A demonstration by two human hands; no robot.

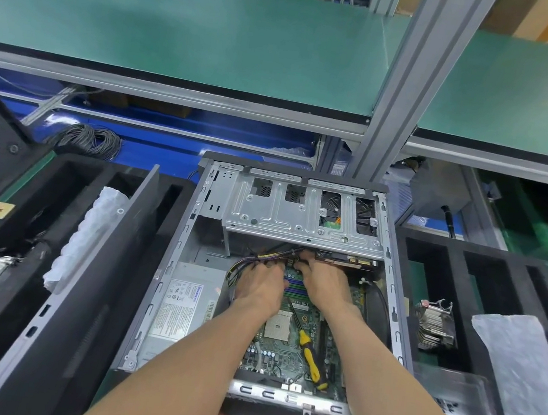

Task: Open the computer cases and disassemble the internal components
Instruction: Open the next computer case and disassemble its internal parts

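Two hands, left hand and right hand, reached inside the open computer case, fingers curled among cables; actual grasp hidden. Nearby power supply label unreadable.

Both bare forearms reach toward twelve o'clock, converging, with the left hand and right hand side by side, backs up, fingers curled downward.

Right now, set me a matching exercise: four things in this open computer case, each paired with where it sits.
Things:
1. screwdriver
2. power supply
3. drive cage
4. both hands: left hand, right hand

Places:
A. far end of the case
B. lying on the motherboard
C. at the cable bundle
D. left side of the case

Pairs: 1-B, 2-D, 3-A, 4-C
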